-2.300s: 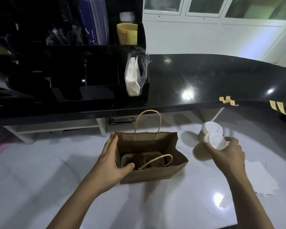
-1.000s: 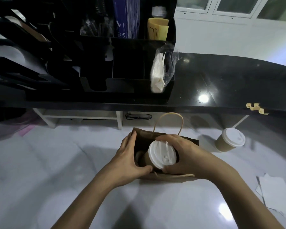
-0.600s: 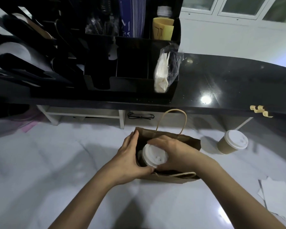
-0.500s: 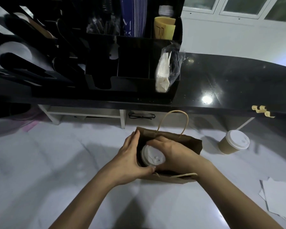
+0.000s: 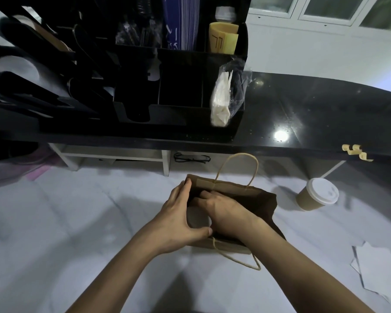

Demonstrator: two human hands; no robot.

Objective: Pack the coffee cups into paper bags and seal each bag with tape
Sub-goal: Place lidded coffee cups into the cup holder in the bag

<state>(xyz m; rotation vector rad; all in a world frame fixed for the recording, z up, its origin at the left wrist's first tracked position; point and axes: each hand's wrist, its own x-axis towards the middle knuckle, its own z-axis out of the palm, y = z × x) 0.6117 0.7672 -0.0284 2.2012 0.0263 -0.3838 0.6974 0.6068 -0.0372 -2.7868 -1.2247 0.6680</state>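
Brown paper bag [image 5: 253, 196] stands open on the white surface [image 5: 77, 222]. The left hand [image 5: 178, 220] clasps the bag's left end, thumb across its near wall. The right hand [image 5: 226, 213] is down inside the bag, fingers curled round a coffee cup [image 5: 198, 219] whose lid shows only in part. Right of the bag, apart from it, a second cup [image 5: 316, 197] stands upright and lidded. Beyond the bag and to its right, curled tape strips [image 5: 354, 152] stick to the edge of the black surface [image 5: 303, 109].

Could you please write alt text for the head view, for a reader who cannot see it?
A person's right hand holds a lidded cup inside an open brown paper bag on a white counter, while the left hand grips the bag's left edge. A second cup stands to the bag's right, before a black shelf.
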